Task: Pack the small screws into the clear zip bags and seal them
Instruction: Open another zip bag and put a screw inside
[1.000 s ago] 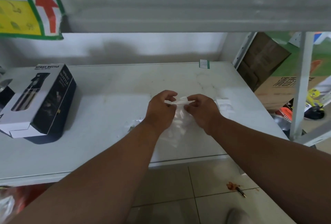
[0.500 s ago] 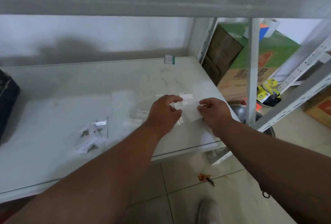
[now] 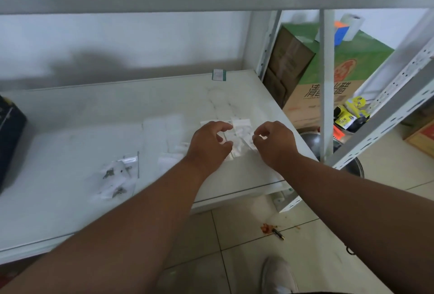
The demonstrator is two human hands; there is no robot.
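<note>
A small heap of clear zip bags (image 3: 239, 136) lies near the right end of the white shelf board (image 3: 70, 134). My left hand (image 3: 210, 145) hovers just left of the heap with loosely curled fingers and nothing in it. My right hand (image 3: 276, 144) hovers just right of it, thumb and forefinger close to a bag's edge but apart from it. More flat clear bags (image 3: 171, 138) lie left of my left hand. Further left, bags with small dark screws (image 3: 115, 176) inside lie on the board.
A dark box (image 3: 9, 134) stands at the board's left edge; a green-and-white tag (image 3: 218, 75) stands at the back. A shelf post (image 3: 326, 87), cardboard boxes (image 3: 333, 75) and a metal bowl (image 3: 312, 141) are to the right. A pen (image 3: 278, 233) lies on the tiled floor.
Both hands pinched one clear bag between them before; now they have let it go onto the heap and moved apart. My view has swung to the right.
</note>
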